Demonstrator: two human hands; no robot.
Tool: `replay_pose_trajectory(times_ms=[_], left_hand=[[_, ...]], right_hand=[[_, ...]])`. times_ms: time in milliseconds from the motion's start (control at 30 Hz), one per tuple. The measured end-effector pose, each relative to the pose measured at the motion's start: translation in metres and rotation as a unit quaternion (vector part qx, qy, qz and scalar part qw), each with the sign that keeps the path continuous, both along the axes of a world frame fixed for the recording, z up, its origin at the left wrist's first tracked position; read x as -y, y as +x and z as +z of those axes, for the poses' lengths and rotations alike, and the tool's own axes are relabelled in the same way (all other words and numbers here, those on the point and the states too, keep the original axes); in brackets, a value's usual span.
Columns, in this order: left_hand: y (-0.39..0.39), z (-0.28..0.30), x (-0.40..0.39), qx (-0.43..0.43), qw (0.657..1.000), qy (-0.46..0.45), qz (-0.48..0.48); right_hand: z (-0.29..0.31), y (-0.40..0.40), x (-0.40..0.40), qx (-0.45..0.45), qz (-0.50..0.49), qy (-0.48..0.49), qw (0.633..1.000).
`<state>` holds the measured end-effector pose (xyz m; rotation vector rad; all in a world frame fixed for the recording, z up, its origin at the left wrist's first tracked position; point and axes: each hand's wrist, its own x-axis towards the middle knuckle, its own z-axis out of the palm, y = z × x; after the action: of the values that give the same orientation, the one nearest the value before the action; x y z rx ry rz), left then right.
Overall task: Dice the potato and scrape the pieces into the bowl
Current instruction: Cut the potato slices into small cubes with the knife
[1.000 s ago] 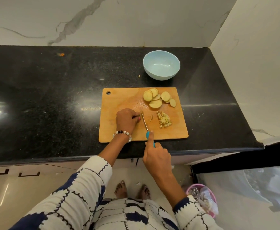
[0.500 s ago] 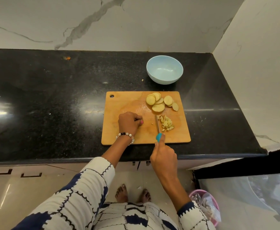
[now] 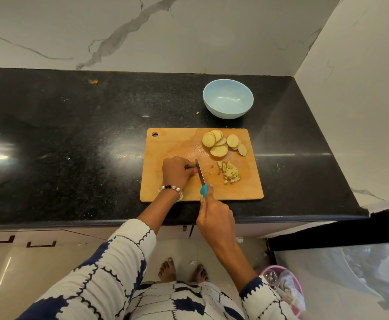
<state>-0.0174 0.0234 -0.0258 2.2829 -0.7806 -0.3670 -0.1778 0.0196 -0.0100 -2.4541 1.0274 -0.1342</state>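
Nearest me, the right hand [image 3: 215, 213] is wrapped around the blue handle of a knife [image 3: 201, 179], forefinger laid along the top; the blade runs away toward 12 o'clock over the cutting board [image 3: 170, 144]. Just at 9 o'clock of the blade, the left hand [image 3: 176, 173] sits knuckles-up on the board with its fingers curled under, fingertips right against the steel. It looks to be pinning down a piece of potato, but whatever is under those fingers is hidden, so I cannot tell what it pinches, if anything.

At 3 o'clock of the blade lies a small heap of diced potato [image 3: 229, 173], with a couple of stray bits between heap and knife. Farther off, toward 1 o'clock, a fan of potato slices [image 3: 221, 143] lies overlapping near the board's far edge, still whole rounds.

Beyond the board, at 12 o'clock on the black countertop [image 3: 73, 135], stands the pale blue bowl [image 3: 228, 99], close to the board but not touching it, with nothing in it.

By my reckoning the work is under halfway: slicing seems finished and only a little is diced. Most rounds still need cutting, and the scraping has not begun.
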Motion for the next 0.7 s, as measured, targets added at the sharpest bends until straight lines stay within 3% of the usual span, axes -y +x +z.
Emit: replay_pose_trajectory(times_ms=[400,533,700], left_hand=[[-0.001,-0.006,-0.003,0.014,0.999,-0.041,-0.010],[-0.004,-0.008,-0.004,0.040,0.997,-0.066,-0.006],[-0.004,-0.008,-0.004,0.039,0.997,-0.063,-0.008]], right_hand=[[-0.003,0.019,0.005,-0.069,0.044,-0.024,0.996],[-0.010,-0.009,-0.011,-0.077,0.046,-0.110,0.990],[-0.014,-0.016,-0.015,-0.055,0.045,-0.131,0.989]])
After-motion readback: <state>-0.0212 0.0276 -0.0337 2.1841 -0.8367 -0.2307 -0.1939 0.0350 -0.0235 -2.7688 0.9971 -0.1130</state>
